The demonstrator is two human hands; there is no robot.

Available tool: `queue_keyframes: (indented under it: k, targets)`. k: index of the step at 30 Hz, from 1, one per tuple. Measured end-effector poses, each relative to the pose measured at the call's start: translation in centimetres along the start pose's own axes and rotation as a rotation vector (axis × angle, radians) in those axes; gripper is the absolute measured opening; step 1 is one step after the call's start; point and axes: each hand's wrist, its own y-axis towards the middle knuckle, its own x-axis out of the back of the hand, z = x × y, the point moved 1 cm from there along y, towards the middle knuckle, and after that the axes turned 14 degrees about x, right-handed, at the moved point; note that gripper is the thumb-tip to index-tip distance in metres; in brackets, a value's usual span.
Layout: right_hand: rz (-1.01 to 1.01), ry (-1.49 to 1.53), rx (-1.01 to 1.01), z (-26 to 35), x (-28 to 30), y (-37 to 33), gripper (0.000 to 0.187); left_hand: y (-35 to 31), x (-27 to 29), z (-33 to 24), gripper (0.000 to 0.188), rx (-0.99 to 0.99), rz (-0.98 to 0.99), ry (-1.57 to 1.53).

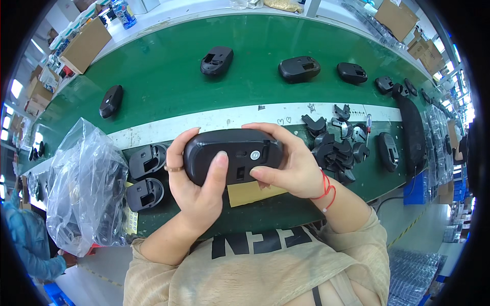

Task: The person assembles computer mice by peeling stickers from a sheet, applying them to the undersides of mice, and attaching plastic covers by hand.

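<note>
Between both hands I hold a black computer mouse [232, 150], its underside turned up toward me. A round pale sticker, a small switch and a dark slot show on it. My left hand [199, 183] wraps the left end, thumb lying across the underside. With fingers over the far edge, my right hand [288, 163] grips the right end, its thumb pressed near the slot. Under the mouse lies a yellow paper piece [250, 194]. Two mouse shells [147, 194] with open compartments sit left of my hands. A pile of black curved covers [334, 153] lies to the right.
A clear plastic bag [84, 188] of dark parts stands at the left edge. Several mice [299, 68] lie on the green surface [168, 66] beyond the white strip. A screwdriver [368, 122] and another mouse [388, 151] are at right. A person in blue [33, 234] is at far left.
</note>
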Motion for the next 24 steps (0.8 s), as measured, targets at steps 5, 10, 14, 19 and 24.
queue_keyframes:
  k: [5, 10, 14, 19, 24]
  targets:
    - [-0.090, -0.091, 0.256, -1.7, -0.4, 0.0, 0.046, -0.7, -0.8, 0.0, 0.045, -0.122, -0.055, -0.010]
    - [-0.156, -0.304, 0.162, -1.2, -0.3, -0.1, 0.050, 0.2, -0.4, 0.4, 0.045, -0.094, 0.060, 0.119]
    - [0.001, 0.000, -0.087, -0.9, 0.8, -0.1, 0.048, 1.3, 0.4, -0.6, 0.044, 0.156, 0.178, 0.041]
    - [0.288, 0.297, -0.023, -0.3, 1.3, -0.1, 0.053, 2.2, 1.3, -1.3, 0.039, 0.215, 0.244, 0.008]
    - [0.236, 0.304, 0.006, 0.2, 0.1, -0.3, 0.049, 1.2, 1.3, -0.9, 0.035, 0.000, 0.164, 0.063]
